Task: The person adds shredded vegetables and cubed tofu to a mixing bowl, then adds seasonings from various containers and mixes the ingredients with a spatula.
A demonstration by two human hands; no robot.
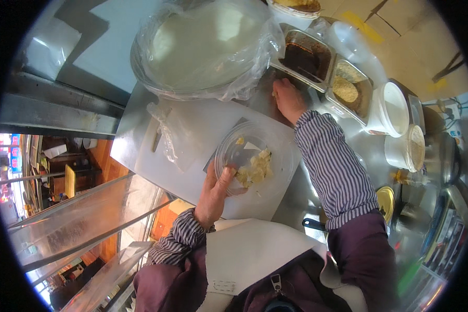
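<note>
My left hand (216,189) grips the near rim of a clear round plastic bowl (282,150), with the thumb over the edge. Pale yellow food pieces (259,169) lie in the bowl, mostly towards its near side. Beneath is a white cutting board (253,208), and part of a flat grey metal blade (240,121) shows past the bowl's edge. Farther off, my right hand (289,99) reaches down by the steel counter beside a pan of dark sauce (302,58). Its fingers are curled, and a small pale bit shows at the fingertips; whether it holds anything is unclear.
A large basin (197,46) covered in clear plastic film stands behind the board. A crumpled plastic bag (179,136) lies on the board's left. To the right are a steel pan of tan granules (345,89), white tubs (394,109) and a black handle (314,224).
</note>
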